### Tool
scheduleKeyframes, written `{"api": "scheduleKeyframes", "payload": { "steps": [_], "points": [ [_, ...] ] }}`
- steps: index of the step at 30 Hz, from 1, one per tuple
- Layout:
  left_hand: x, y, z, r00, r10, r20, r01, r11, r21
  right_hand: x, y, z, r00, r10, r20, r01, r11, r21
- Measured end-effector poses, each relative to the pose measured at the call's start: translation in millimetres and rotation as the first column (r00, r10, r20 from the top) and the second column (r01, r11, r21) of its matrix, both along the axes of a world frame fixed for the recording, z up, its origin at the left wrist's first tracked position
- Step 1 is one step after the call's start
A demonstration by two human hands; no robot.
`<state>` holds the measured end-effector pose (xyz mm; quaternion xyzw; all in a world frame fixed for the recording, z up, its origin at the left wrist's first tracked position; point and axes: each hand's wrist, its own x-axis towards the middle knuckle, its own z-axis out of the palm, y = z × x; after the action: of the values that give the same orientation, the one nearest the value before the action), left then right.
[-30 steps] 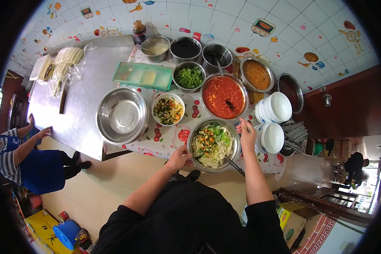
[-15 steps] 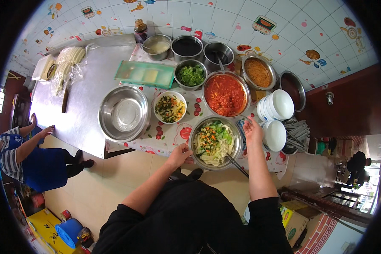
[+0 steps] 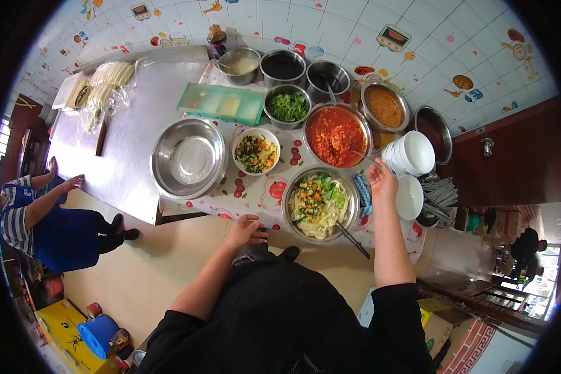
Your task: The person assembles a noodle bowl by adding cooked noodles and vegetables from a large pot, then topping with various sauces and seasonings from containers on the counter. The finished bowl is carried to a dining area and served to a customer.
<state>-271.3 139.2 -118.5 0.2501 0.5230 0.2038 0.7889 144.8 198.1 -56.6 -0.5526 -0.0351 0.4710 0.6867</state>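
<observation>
Now off the noodle bowl (image 3: pixel 353 214) near frame centre, the left hand (image 3: pixel 245 231) hangs empty, leaving it unsteadied as the right hand (image 3: pixel 383 178) grips a spoon (image 3: pixel 365 156) in tomato sauce (image 3: pixel 329 132).

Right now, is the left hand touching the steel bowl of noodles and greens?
Apart: the head view shows a plain gap between the left hand's fingertips and the near-left rim of the steel bowl.

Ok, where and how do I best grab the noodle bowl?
The noodle bowl is likely best pinched by its left rim, from the left: it stands upright, that edge is bare, and your left hand is near. A dark handle juts over the lower right.
</observation>
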Motion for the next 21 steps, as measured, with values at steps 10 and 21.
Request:
{"api": "scheduleKeyframes", "payload": {
  "steps": [10, 21],
  "points": [
    [-11.2, -13.0, -6.1, 0.998, 0.055, -0.024, -0.054, 0.998, 0.017, -5.5, -18.0, 34.2, 0.998, 0.053, 0.024, -0.053, 0.999, 0.013],
    [-15.9, -31.5, -9.4, 0.993, 0.117, -0.020, -0.116, 0.992, 0.049, -37.1, -123.1, 73.9, 0.982, 0.133, 0.136, -0.125, 0.990, -0.068]
  ]
}}
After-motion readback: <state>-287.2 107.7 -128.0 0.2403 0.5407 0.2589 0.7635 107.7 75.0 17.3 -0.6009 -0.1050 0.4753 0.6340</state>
